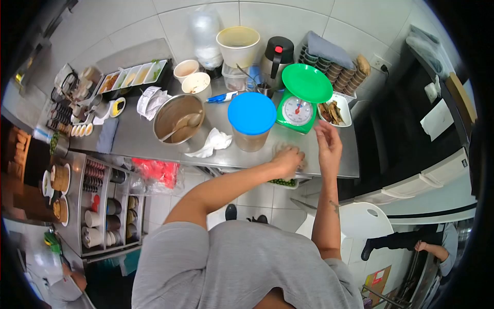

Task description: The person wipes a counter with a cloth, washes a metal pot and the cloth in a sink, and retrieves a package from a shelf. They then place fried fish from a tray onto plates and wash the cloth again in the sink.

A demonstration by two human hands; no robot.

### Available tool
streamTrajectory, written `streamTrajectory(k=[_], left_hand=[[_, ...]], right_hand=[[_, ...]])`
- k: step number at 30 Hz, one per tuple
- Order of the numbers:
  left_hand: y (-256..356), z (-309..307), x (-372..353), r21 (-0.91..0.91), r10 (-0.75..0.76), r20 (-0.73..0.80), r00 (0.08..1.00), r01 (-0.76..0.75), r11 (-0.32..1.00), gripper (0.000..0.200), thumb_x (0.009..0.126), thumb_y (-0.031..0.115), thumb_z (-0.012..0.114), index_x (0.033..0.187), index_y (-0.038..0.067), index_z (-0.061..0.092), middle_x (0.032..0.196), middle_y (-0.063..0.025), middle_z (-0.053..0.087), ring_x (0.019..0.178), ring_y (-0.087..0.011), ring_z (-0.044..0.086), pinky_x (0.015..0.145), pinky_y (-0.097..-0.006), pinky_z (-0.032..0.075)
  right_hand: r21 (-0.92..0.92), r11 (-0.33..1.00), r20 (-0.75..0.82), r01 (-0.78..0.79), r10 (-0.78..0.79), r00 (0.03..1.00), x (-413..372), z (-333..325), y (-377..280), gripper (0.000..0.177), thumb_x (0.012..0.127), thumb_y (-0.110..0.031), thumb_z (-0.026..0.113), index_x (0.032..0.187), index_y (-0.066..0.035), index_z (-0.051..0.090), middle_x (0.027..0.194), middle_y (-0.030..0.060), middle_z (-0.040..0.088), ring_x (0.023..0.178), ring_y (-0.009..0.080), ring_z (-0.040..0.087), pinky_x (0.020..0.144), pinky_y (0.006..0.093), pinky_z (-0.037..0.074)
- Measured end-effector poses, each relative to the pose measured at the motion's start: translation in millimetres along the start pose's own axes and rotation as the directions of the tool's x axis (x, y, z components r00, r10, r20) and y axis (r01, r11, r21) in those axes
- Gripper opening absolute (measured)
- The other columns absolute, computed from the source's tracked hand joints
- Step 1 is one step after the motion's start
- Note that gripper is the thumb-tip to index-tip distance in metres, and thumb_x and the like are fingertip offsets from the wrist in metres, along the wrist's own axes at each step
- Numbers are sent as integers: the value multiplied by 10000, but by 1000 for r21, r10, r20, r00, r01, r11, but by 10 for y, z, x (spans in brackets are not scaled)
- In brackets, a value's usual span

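My left hand [289,158] is curled at the counter's front edge, fingers closed around something pale and see-through, too blurred to name. To its left stands a tub with a blue lid [252,113]. My right hand [328,141] is raised in front of the green kitchen scale [298,110], fingers drawn together; whether anything small is in them is hidden. Just beyond its fingertips, a white dish [343,101] holds brown dried-looking pieces [332,112]. The scale carries a round green pan [307,82].
On the steel counter [128,131] are a metal pot [180,121] with a ladle, a crumpled white tissue [212,142], paper bowls [196,85], a thermos jug [278,56] and stacked cups [334,77]. A white chair [365,219] stands below right. Another person's hand [422,246] shows at far right.
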State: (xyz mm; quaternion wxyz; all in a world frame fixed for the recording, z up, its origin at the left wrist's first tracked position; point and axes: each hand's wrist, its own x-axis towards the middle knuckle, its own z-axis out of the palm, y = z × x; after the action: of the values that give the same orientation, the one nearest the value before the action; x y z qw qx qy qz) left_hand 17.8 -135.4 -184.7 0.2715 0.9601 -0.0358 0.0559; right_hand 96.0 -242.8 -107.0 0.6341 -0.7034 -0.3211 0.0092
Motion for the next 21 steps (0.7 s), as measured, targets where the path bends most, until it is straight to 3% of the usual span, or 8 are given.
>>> streamTrajectory(k=[1, 5, 9, 11, 13, 16, 19, 21], left_hand=[[79, -111, -174, -101, -51, 79, 996, 59, 993, 366, 747, 150, 600, 1074, 15, 507, 995, -180, 497, 943, -360, 496, 846, -435, 405], [404, -1057, -943, -341, -175, -445, 878, 15, 940, 321, 765, 134, 597, 1037, -11, 506, 965, -179, 500, 888, -332, 516, 777, -395, 421], [336, -1820, -960, -87, -86, -757, 647, 31, 996, 311, 768, 208, 607, 982, -8, 540, 998, -196, 481, 887, -360, 493, 767, -414, 397], [168, -1892, -735, 251, 23, -761, 649, 262, 932, 347, 770, 220, 594, 1028, -1, 528, 988, -191, 504, 871, -346, 515, 775, -412, 410], [-556, -1495, -385, 151, -166, -798, 579, 459, 875, 389, 785, 272, 573, 1056, -3, 526, 1004, -210, 524, 878, -372, 517, 796, -426, 401], [-669, -1456, -346, -422, -578, -720, 385, 418, 804, 378, 826, 261, 541, 1046, -46, 518, 1013, -235, 518, 925, -381, 482, 836, -421, 369], [-712, -1336, -356, -497, -544, -811, 217, 235, 835, 355, 863, 235, 499, 1078, -47, 506, 1010, -197, 557, 937, -339, 522, 833, -387, 393], [-691, -1361, -453, -803, -746, -591, 307, -133, 582, 343, 871, 209, 484, 1111, -35, 499, 1026, -161, 571, 935, -280, 549, 809, -349, 420]], right_hand=[[-45, 997, 57, 65, -62, 996, 14, 57, -104, 268, 809, -46, 548, 1077, -33, 550, 959, 88, 611, 895, 151, 558, 769, 271, 429], [-149, 952, 348, 266, -201, 916, 255, 198, -399, 494, 722, -114, 638, 1189, -82, 482, 1120, 105, 533, 1081, 250, 470, 904, 351, 359], [-148, 915, 637, 375, -202, 744, 452, 480, -622, 951, 598, -253, 747, 1371, -116, 209, 1351, 166, 299, 1264, 325, 271, 1032, 402, 233], [-99, 895, 703, 434, -246, 667, 544, 688, -558, 1070, 552, -320, 778, 1387, -109, 145, 1358, 192, 276, 1275, 346, 245, 1037, 414, 226], [-131, 858, 748, 496, -243, 617, 592, 826, -381, 1197, 477, -462, 791, 1391, -96, 108, 1355, 218, 263, 1259, 381, 253, 1025, 439, 237], [-220, 830, 771, 513, -174, 613, 605, 909, -398, 1215, 447, -521, 783, 1391, -125, 128, 1366, 218, 246, 1249, 404, 253, 1017, 451, 241], [-307, 735, 801, 604, -143, 581, 649, 889, -476, 1212, 427, -542, 780, 1390, -159, 152, 1380, 212, 223, 1254, 406, 239, 1014, 470, 235], [-287, 659, 808, 696, -223, 545, 679, 932, -505, 1200, 423, -549, 778, 1386, -162, 176, 1383, 215, 213, 1264, 389, 234, 1021, 469, 227]])
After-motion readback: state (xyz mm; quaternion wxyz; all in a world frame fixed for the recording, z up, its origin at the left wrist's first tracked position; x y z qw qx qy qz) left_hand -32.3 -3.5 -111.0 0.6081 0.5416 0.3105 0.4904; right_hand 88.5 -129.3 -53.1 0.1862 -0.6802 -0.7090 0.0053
